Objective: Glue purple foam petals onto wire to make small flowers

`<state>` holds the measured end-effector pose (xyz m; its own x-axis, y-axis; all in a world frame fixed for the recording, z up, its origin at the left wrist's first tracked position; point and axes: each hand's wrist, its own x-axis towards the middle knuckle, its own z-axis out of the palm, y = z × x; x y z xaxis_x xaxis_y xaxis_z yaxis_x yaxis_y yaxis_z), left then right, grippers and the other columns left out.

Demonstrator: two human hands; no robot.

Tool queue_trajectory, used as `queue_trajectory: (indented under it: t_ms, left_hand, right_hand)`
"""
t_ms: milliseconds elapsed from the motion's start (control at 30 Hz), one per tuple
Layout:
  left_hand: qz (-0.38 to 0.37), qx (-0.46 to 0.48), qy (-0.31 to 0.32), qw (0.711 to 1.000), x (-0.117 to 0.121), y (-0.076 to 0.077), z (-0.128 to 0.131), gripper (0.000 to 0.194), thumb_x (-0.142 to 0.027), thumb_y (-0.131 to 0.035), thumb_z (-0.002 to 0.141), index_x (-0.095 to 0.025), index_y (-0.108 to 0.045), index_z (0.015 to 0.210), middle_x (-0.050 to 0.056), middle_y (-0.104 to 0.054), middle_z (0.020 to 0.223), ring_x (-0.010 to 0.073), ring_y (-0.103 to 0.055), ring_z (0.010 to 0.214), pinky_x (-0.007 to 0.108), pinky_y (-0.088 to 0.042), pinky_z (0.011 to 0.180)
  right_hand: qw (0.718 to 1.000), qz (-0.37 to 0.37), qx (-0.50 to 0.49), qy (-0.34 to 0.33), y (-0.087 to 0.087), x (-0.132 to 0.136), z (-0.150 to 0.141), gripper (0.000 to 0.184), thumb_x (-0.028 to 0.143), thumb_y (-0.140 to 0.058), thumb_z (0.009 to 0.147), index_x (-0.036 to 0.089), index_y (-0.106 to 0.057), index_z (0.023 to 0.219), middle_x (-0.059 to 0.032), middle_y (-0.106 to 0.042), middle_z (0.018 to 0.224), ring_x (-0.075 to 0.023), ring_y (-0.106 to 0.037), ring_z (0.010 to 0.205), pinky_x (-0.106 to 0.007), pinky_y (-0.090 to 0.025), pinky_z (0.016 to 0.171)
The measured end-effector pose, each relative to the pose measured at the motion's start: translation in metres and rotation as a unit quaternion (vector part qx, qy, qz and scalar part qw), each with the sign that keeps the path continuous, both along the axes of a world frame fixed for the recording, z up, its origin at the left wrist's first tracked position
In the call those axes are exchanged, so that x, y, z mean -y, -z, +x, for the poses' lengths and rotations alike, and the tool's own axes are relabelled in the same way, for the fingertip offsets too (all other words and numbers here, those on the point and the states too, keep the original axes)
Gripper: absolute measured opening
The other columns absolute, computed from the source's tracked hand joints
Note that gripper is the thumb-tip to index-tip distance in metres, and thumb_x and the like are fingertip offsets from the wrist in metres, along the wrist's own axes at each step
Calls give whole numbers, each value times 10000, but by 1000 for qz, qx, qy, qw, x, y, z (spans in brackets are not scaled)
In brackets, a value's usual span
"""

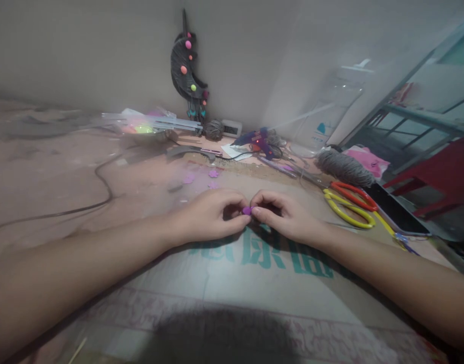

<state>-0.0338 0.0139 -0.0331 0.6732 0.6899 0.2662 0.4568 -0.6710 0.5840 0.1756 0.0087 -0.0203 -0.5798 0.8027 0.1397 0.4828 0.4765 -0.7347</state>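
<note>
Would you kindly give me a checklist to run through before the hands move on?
1. Small purple piece held: ok, between the fingertips of the left hand and right hand.
2. Purple flower shape out from under the hands: ok, beyond the left one.
3. Scissors away from the fingers: ok, off to the right.
4. Dark cord clear of both hands: ok.
5. Glue gun hot: cannot tell; a red light shows.

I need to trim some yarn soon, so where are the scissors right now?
In the head view, the scissors' red and yellow handles lie on the right, beside the black phone and below the grey yarn.
</note>
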Motion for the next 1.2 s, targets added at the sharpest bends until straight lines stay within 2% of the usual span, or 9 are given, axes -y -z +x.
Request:
queue_trajectory:
  t_ms: [233,433,567,667,733,800,900,1000,1200]
  left_hand:
    - [-18,1,-9,1000,0,-1,0,178,-296,-514,874,-163,-604,799,-12,-568,691,126,-516,654,249,-368,605]
    - [-83,31,-17,996,0,-3,0,191,-305,-519,873,-167,-583,758,-28,-542,658,113,-498,623,238,-365,587]
    - [-124,49,-42,990,-1,-4,1,225,-332,-512,881,-167,-601,756,-14,-568,655,120,-508,616,243,-371,580]
    - [-160,67,-60,983,-3,-3,1,255,-371,-505,895,-166,-622,798,-2,-605,680,124,-531,621,242,-391,584]
    - [-170,77,-66,980,-4,-3,0,250,-384,-523,887,-166,-628,821,1,-624,708,127,-542,643,242,-403,601]
    - [-173,81,-70,979,-4,-2,-1,238,-381,-538,876,-166,-628,826,-2,-625,717,128,-543,659,241,-405,612]
    - [-179,84,-68,978,-4,-3,-1,217,-363,-543,864,-168,-627,821,-9,-614,718,128,-537,667,239,-400,618]
    - [-181,89,-62,977,-4,-4,-1,190,-338,-548,848,-171,-629,812,-17,-603,711,125,-530,664,241,-399,626]
    - [-161,79,-49,983,-4,-4,0,168,-319,-554,833,-174,-637,813,-20,-604,709,125,-528,658,247,-399,635]
  right_hand:
    - [1000,1,4,-7,2,-2,4,297,463,-518,909,180,-598,873,5,-571,706,-119,-507,614,-229,-409,564]
    - [998,-1,-62,-7,6,-4,6,427,572,-454,932,179,-559,1060,-9,-562,758,-139,-533,676,-253,-440,609]
    - [990,131,-40,34,7,-6,8,298,428,-594,898,185,-552,1064,-15,-578,804,-141,-544,720,-264,-458,657]
    - [958,277,-43,61,5,-3,11,195,340,-651,873,191,-567,966,-28,-605,827,-151,-557,763,-280,-466,707]
    - [939,338,-40,55,3,0,12,110,278,-648,883,195,-575,890,-9,-613,770,-126,-541,683,-254,-448,662]
    - [930,368,-8,13,4,3,12,26,216,-624,900,194,-610,902,16,-615,702,-101,-509,585,-231,-412,590]
    - [910,409,60,-35,6,4,10,165,175,-585,919,186,-657,1067,22,-622,668,-105,-515,570,-235,-378,557]
    - [894,441,76,-36,9,1,8,194,167,-570,928,171,-670,1094,13,-624,661,-113,-528,594,-238,-364,556]
    - [886,455,79,-41,11,-3,9,140,167,-562,932,154,-681,1006,1,-620,651,-118,-526,600,-237,-348,542]
